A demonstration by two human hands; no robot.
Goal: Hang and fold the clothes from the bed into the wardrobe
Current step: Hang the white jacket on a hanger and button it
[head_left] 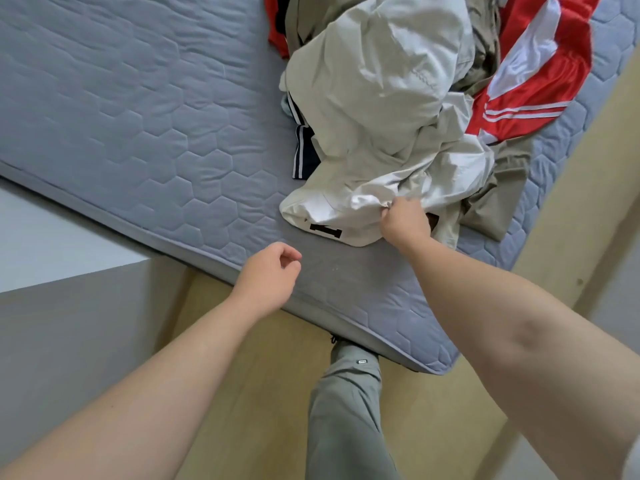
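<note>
Right hand (405, 221) grip pinching the pale cream crumpled fabric jacket (377, 133) by its hem near the grey quilted bed's (138, 116) near edge, likely to drag it off the pile; left hand (266, 278) loosely curled, empty, hovering at the edge, ready to assist

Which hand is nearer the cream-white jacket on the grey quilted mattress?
Right. The right hand pinches the cream-white jacket at its near edge; the left hand hovers empty over the mattress edge, apart from it.
</note>
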